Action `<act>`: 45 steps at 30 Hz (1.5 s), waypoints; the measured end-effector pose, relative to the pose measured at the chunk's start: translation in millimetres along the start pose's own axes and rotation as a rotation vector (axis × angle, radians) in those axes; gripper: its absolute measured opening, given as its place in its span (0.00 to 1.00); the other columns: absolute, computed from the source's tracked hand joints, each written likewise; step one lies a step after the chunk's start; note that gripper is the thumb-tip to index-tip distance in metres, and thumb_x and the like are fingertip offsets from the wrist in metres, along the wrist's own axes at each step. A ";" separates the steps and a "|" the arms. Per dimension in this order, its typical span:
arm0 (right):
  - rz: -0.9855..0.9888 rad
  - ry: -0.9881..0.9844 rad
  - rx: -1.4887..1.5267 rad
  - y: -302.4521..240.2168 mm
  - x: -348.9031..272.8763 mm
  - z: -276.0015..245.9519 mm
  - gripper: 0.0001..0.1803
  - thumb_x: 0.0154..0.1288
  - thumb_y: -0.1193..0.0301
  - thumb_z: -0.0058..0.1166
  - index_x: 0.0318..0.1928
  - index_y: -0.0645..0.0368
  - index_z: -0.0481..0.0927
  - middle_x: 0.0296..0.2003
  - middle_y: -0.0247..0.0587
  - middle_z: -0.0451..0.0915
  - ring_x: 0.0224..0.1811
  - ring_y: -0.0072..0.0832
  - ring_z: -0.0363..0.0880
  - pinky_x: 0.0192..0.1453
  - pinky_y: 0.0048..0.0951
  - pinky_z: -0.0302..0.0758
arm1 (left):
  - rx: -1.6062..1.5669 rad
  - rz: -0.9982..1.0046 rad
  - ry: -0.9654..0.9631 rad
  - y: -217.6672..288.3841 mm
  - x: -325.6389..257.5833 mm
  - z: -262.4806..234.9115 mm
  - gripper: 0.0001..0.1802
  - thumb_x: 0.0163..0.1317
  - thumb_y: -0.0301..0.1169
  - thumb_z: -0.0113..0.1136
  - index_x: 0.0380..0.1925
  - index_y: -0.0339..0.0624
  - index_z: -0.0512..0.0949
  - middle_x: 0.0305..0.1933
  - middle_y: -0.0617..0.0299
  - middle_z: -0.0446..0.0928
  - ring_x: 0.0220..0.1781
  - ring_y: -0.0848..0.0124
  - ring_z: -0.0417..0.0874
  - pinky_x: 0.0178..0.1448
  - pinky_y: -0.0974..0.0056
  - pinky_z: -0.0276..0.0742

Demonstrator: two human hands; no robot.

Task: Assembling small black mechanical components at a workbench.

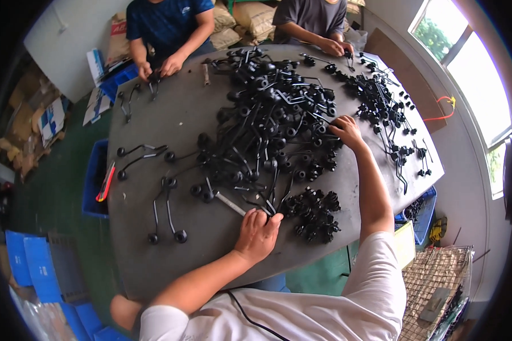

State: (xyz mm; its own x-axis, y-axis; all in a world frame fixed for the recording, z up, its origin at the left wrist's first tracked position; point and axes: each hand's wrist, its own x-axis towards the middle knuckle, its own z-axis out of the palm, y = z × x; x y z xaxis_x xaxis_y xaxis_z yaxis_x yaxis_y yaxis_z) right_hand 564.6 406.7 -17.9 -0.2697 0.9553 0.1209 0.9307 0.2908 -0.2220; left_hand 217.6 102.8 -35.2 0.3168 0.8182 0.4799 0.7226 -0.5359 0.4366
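A big heap of black bent rods with round rubber ends [273, 113] covers the middle of a round grey table [170, 119]. My left hand [257, 233] rests near the table's front edge, fingers closed on a black rod part next to a silver metal pin [230, 203]. My right hand [346, 131] reaches far out and touches the right side of the heap; what its fingers grip is hidden. A small cluster of black knob pieces [316, 213] lies between my two arms. A few finished rods [168, 219] lie apart at the left.
Two other people sit at the far side, their hands [159, 69] [335, 46] busy with black parts. More black parts [387, 108] spread on the right. Blue bins [94, 179] stand by the left edge, blue trays [34, 261] on the green floor, a wire basket [438, 284] at lower right.
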 end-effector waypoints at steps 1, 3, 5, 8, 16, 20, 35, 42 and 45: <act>0.015 0.025 0.006 -10.5 -8.3 5.2 0.23 0.65 0.49 0.53 0.51 0.48 0.85 0.53 0.35 0.82 0.66 0.39 0.70 0.69 0.41 0.66 | 0.009 -0.021 0.007 -2.8 -0.3 -0.3 0.19 0.63 0.28 0.61 0.53 0.51 0.71 0.38 0.54 0.68 0.45 0.52 0.74 0.59 0.49 0.71; 0.063 0.178 -0.038 -20.3 -43.5 19.4 0.23 0.66 0.49 0.53 0.53 0.49 0.83 0.54 0.38 0.81 0.66 0.40 0.70 0.69 0.41 0.66 | -0.047 0.004 0.060 -3.0 1.1 2.0 0.18 0.62 0.27 0.62 0.52 0.49 0.72 0.37 0.54 0.69 0.43 0.51 0.74 0.56 0.48 0.71; 0.330 0.255 -0.074 -44.4 -68.5 24.1 0.24 0.68 0.50 0.51 0.57 0.49 0.81 0.56 0.40 0.81 0.68 0.41 0.69 0.70 0.42 0.66 | -0.089 0.002 0.124 -0.3 3.6 4.6 0.17 0.62 0.26 0.61 0.51 0.49 0.73 0.37 0.53 0.69 0.44 0.51 0.74 0.56 0.48 0.71; 0.403 0.099 -0.076 -82.9 -89.7 19.2 0.27 0.68 0.49 0.51 0.60 0.49 0.79 0.59 0.42 0.79 0.69 0.44 0.67 0.71 0.44 0.65 | -0.032 -0.005 0.139 -2.0 2.6 10.7 0.25 0.64 0.29 0.60 0.62 0.46 0.68 0.39 0.54 0.71 0.43 0.53 0.74 0.57 0.49 0.70; 0.331 -0.021 0.151 -113.9 -118.6 1.2 0.31 0.65 0.48 0.58 0.63 0.51 0.78 0.65 0.49 0.73 0.69 0.46 0.67 0.72 0.44 0.65 | -0.051 -0.042 0.294 -1.2 -13.7 -27.5 0.43 0.59 0.32 0.67 0.73 0.43 0.57 0.49 0.53 0.72 0.51 0.54 0.74 0.60 0.49 0.68; 0.130 0.425 0.010 -187.9 -143.7 -15.3 0.19 0.66 0.63 0.58 0.55 0.56 0.81 0.56 0.48 0.78 0.55 0.47 0.79 0.59 0.42 0.75 | 0.192 -0.196 0.398 -46.2 -34.6 -109.2 0.42 0.55 0.34 0.70 0.69 0.43 0.63 0.55 0.50 0.72 0.57 0.52 0.73 0.63 0.48 0.67; 0.099 0.049 -0.130 -425.1 -40.1 73.1 0.19 0.65 0.64 0.55 0.52 0.62 0.74 0.51 0.53 0.81 0.53 0.47 0.83 0.56 0.46 0.78 | 0.229 -0.507 -0.055 -133.1 -152.1 -205.2 0.42 0.50 0.32 0.64 0.69 0.36 0.64 0.49 0.48 0.77 0.52 0.52 0.80 0.56 0.51 0.76; -0.167 -0.084 0.572 -428.8 -9.5 -22.7 0.29 0.55 0.72 0.58 0.60 0.63 0.78 0.42 0.50 0.83 0.44 0.32 0.81 0.50 0.34 0.77 | 0.159 -0.417 0.048 -151.5 -159.2 -198.5 0.37 0.51 0.35 0.71 0.62 0.36 0.70 0.50 0.50 0.77 0.54 0.52 0.79 0.55 0.50 0.77; -0.377 -0.117 0.414 -470.5 -8.6 -111.4 0.29 0.56 0.75 0.55 0.61 0.62 0.76 0.45 0.50 0.82 0.46 0.36 0.81 0.53 0.34 0.77 | 0.127 -0.411 0.247 -156.1 -146.2 -197.5 0.32 0.52 0.37 0.73 0.55 0.37 0.74 0.52 0.51 0.77 0.54 0.53 0.79 0.54 0.51 0.78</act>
State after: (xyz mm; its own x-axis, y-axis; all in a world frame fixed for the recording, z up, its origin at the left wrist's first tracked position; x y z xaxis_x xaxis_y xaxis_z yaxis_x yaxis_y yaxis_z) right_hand 156.6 255.8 193.2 -0.6122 0.7738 0.1623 0.5963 0.5867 -0.5479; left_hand -62.9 25.7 -23.2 -0.1540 0.8746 0.4598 0.8311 -0.1370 0.5390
